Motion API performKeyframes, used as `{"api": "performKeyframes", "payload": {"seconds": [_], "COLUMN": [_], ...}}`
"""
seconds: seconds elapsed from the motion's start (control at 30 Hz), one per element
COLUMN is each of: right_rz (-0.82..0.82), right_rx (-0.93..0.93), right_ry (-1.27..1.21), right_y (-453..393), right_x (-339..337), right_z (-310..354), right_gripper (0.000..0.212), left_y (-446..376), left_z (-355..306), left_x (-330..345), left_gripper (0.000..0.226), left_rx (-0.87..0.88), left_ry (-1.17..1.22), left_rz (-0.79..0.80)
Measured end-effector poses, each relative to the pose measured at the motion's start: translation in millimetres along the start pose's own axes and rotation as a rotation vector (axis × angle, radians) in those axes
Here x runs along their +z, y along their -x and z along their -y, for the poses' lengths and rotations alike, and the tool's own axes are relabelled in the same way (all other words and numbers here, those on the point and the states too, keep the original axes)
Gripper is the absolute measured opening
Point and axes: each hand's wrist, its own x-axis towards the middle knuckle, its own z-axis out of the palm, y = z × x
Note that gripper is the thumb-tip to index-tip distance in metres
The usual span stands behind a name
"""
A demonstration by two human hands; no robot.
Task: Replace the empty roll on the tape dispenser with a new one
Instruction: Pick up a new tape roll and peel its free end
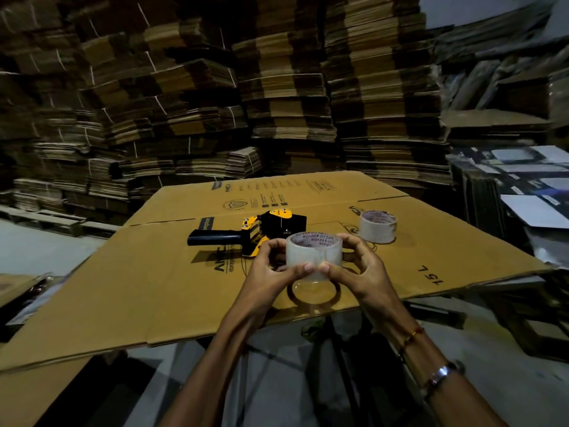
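Note:
I hold a full roll of clear tape (313,255) with a printed white core in both hands, lifted above the flattened cardboard sheet (160,272). My left hand (271,274) grips its left side and my right hand (358,269) its right side, thumbs meeting on the near face. Behind the roll, the black and yellow tape dispenser (246,234) lies on its side on the cardboard, handle pointing left. A thin whitish roll or bare core (378,226) stands on the cardboard to the right. A thin clear ring (314,292) lies on the cardboard below my hands.
Tall stacks of flattened cartons (215,87) form a wall behind the cardboard sheet. Printed boxes and sheets (517,186) pile up at the right. Grey floor (37,248) shows at the left and below my arms.

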Motion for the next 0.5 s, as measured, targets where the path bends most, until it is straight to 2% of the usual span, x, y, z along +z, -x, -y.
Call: {"api": "performKeyframes", "payload": {"seconds": [0.2,0.4,0.5], "right_rz": [0.02,0.073,0.063], "right_rx": [-0.007,-0.01,-0.005], "right_ry": [0.004,0.007,0.01], "right_y": [-0.5,-1.1,-0.6], "right_x": [2.4,-5.4,-3.8], "right_z": [-3.9,-6.0,-5.3], "right_gripper": [0.07,0.069,0.073], "left_y": [0.1,-4.7,-7.0], "left_z": [4.6,5.0,7.6], "left_x": [-2.9,-8.4,-11.0], "left_gripper": [0.061,0.085,0.081], "left_rx": [0.01,-0.064,-0.085], "left_ry": [0.028,0.109,0.149], "left_rz": [-0.059,0.105,0.129]}}
